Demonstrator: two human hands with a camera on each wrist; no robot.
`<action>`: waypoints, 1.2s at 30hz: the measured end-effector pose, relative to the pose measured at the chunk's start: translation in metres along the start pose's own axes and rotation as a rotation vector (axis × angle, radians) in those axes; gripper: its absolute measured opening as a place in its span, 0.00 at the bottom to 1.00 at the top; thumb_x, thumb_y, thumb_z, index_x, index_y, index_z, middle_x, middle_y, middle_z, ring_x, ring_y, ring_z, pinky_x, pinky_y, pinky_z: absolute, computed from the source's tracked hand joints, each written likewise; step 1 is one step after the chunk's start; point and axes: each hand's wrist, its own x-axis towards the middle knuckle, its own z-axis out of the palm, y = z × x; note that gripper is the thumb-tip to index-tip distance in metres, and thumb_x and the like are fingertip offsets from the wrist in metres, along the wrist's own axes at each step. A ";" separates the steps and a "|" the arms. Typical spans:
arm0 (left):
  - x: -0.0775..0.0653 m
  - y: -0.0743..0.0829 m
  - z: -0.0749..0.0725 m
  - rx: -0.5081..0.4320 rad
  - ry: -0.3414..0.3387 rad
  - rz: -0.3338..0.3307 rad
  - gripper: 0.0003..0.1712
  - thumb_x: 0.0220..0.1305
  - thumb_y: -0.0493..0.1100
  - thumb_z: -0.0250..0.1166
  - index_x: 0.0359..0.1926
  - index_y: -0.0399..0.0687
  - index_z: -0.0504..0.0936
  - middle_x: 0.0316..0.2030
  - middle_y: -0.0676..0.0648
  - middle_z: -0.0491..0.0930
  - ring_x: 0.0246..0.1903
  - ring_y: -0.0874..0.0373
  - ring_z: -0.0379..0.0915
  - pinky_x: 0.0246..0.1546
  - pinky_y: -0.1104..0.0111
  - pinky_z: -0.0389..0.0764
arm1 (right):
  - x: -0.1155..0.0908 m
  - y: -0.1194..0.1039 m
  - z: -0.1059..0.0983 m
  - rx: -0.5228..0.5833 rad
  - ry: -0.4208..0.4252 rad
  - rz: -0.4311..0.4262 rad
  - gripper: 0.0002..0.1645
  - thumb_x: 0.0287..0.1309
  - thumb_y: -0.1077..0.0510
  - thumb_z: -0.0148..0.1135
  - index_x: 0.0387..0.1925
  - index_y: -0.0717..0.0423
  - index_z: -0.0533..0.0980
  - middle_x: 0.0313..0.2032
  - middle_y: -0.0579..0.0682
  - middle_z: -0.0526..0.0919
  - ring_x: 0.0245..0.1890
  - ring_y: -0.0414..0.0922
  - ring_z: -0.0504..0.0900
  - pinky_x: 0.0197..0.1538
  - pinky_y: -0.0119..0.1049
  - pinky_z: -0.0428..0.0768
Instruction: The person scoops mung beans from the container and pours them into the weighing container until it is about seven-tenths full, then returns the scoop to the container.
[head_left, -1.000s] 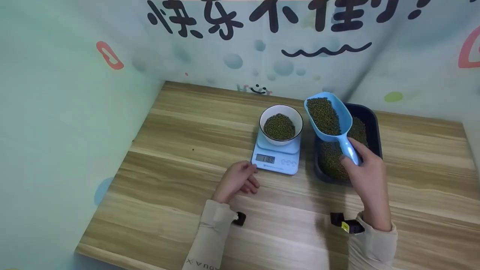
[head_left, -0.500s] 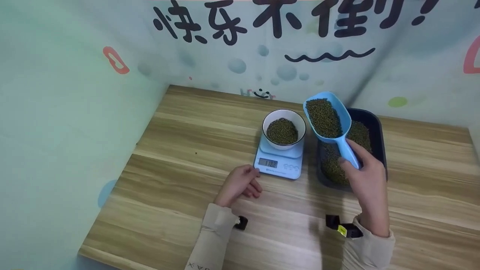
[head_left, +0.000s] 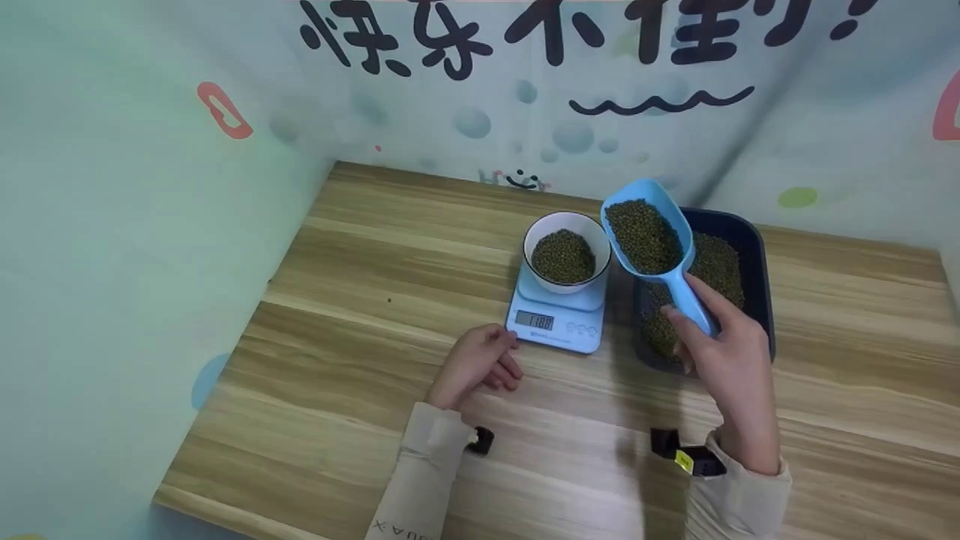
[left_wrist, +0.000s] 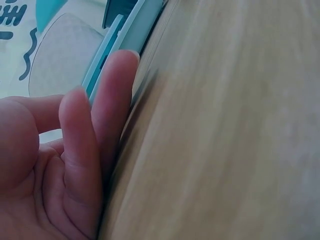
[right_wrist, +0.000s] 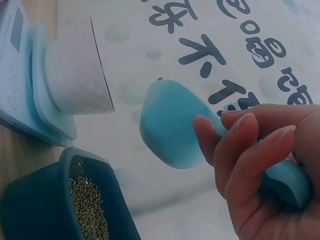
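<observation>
My right hand (head_left: 731, 356) grips the handle of a blue scoop (head_left: 686, 225) heaped with small green-brown beans. The scoop hangs in the air between the bowl and the dark bin; the right wrist view shows its underside. A white bowl (head_left: 531, 241) with a dark rim stands on a light-blue kitchen scale (head_left: 559, 339) and holds a mound of the same beans (head_left: 564, 256). Digits that look like 1188 show on the scale's display (head_left: 535, 321). Loosely bent, my left hand (head_left: 480, 360) rests on the table, its fingertips at the scale's front left corner.
Right of the scale is a dark-blue bin (head_left: 754, 262) with more beans, partly hidden by the scoop and right hand. A printed cloth wall (head_left: 450, 135) closes off the back of the wooden table (head_left: 360, 262), and another stands at its left.
The scoop has shifted slightly left towards the bowl, still held in my right hand. My left hand stays at the scale's corner. The view tilts a little.
</observation>
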 end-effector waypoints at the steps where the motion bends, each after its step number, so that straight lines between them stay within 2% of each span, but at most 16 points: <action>1: 0.000 0.000 0.000 -0.002 -0.001 -0.001 0.17 0.66 0.50 0.51 0.38 0.38 0.73 0.23 0.39 0.80 0.20 0.47 0.79 0.17 0.65 0.78 | 0.000 0.000 0.000 -0.002 -0.001 -0.002 0.27 0.54 0.46 0.58 0.57 0.34 0.66 0.25 0.52 0.80 0.14 0.52 0.74 0.15 0.37 0.73; 5: 0.000 0.000 0.000 0.005 -0.001 -0.006 0.17 0.66 0.50 0.50 0.38 0.38 0.73 0.23 0.39 0.80 0.21 0.47 0.79 0.16 0.66 0.78 | -0.002 -0.002 0.001 -0.010 0.000 -0.020 0.26 0.56 0.47 0.57 0.57 0.35 0.67 0.31 0.50 0.82 0.16 0.51 0.76 0.15 0.36 0.73; 10: 0.000 0.000 0.000 0.008 -0.006 -0.011 0.17 0.67 0.49 0.49 0.38 0.39 0.73 0.23 0.39 0.80 0.21 0.48 0.79 0.17 0.66 0.78 | -0.002 -0.003 0.006 -0.027 -0.003 -0.036 0.25 0.57 0.49 0.57 0.57 0.35 0.66 0.36 0.48 0.82 0.20 0.45 0.79 0.16 0.34 0.74; 19: 0.000 0.000 0.000 0.024 0.002 -0.020 0.17 0.66 0.50 0.49 0.38 0.41 0.73 0.24 0.39 0.80 0.21 0.48 0.79 0.18 0.65 0.79 | 0.001 -0.004 0.018 -0.064 0.020 -0.089 0.25 0.57 0.52 0.58 0.57 0.38 0.68 0.33 0.46 0.83 0.20 0.44 0.80 0.16 0.32 0.75; 26: -0.001 0.000 0.000 0.006 0.007 -0.014 0.17 0.66 0.50 0.50 0.38 0.40 0.73 0.23 0.39 0.80 0.21 0.47 0.79 0.17 0.66 0.78 | 0.001 -0.004 0.024 -0.096 0.033 -0.115 0.26 0.56 0.56 0.58 0.57 0.40 0.68 0.28 0.48 0.82 0.20 0.42 0.80 0.17 0.31 0.76; 31: -0.002 0.001 0.000 -0.014 -0.005 0.002 0.17 0.66 0.49 0.50 0.38 0.37 0.73 0.23 0.37 0.80 0.21 0.47 0.79 0.16 0.67 0.78 | 0.001 -0.005 0.026 -0.123 0.052 -0.125 0.26 0.56 0.57 0.58 0.57 0.41 0.68 0.28 0.48 0.82 0.19 0.38 0.79 0.17 0.30 0.76; 36: -0.002 0.001 0.000 -0.003 -0.002 -0.004 0.18 0.66 0.50 0.50 0.38 0.38 0.73 0.23 0.38 0.80 0.21 0.47 0.79 0.16 0.66 0.78 | 0.001 -0.006 0.027 -0.136 0.065 -0.133 0.26 0.56 0.58 0.58 0.57 0.41 0.69 0.28 0.49 0.82 0.19 0.40 0.79 0.17 0.29 0.75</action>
